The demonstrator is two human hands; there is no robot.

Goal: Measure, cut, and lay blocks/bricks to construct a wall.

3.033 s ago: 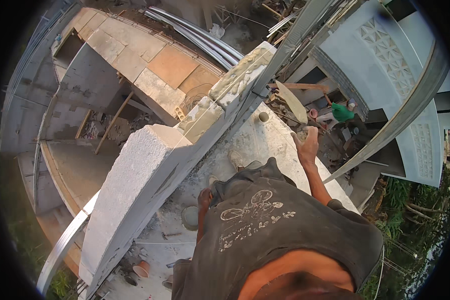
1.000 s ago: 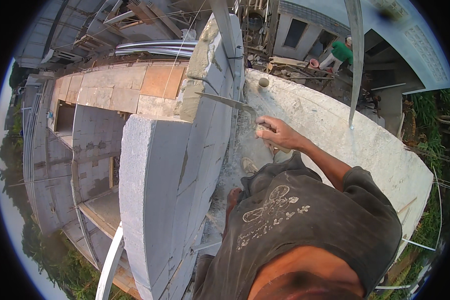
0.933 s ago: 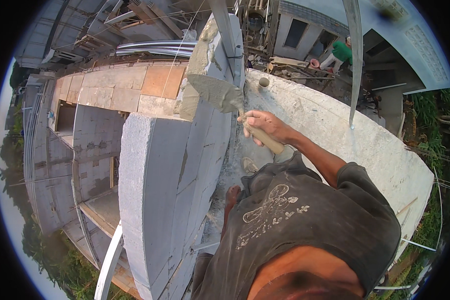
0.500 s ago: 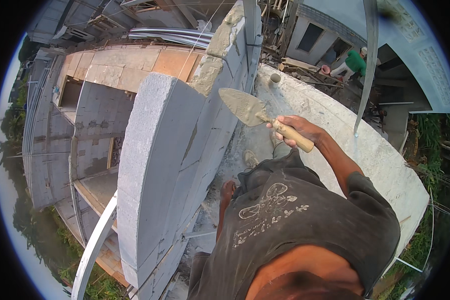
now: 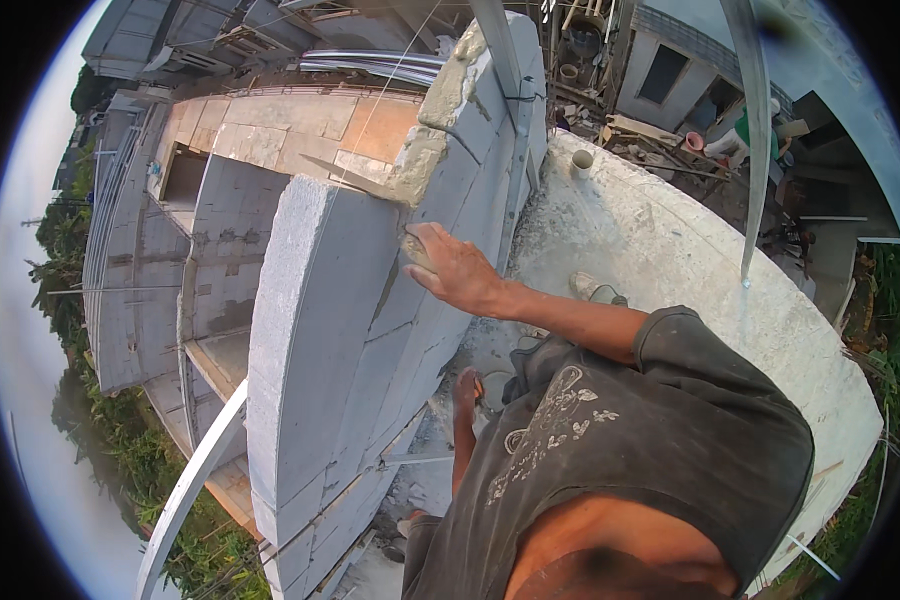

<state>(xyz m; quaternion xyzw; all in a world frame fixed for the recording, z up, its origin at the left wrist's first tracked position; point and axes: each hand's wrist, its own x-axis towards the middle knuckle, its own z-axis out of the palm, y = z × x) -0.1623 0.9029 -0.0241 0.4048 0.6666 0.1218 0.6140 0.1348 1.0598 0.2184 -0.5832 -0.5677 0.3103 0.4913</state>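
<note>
My right hand (image 5: 450, 268) grips a trowel, its blade (image 5: 352, 177) reaching across the wall top, against or just over mortar (image 5: 412, 170) beside a white block (image 5: 315, 360). The handle is mostly hidden by my fingers. My left hand (image 5: 466, 390) hangs low by my body near the base of the block wall; its fingers are too small and shadowed to judge. A grey bucket (image 5: 498, 388) sits beside it, partly hidden.
I stand on a narrow concrete ledge (image 5: 660, 230) with a short pipe (image 5: 581, 162) and a vertical metal post (image 5: 755, 150). A string runs above the wall. A co-worker (image 5: 740, 135) is below at right. A white bar (image 5: 195, 470) slants at lower left, past the wall.
The trowel has swung up and left from above the ledge to the wall top, and my right arm reaches farther left. My left hand stays low. The view has shifted slightly.
</note>
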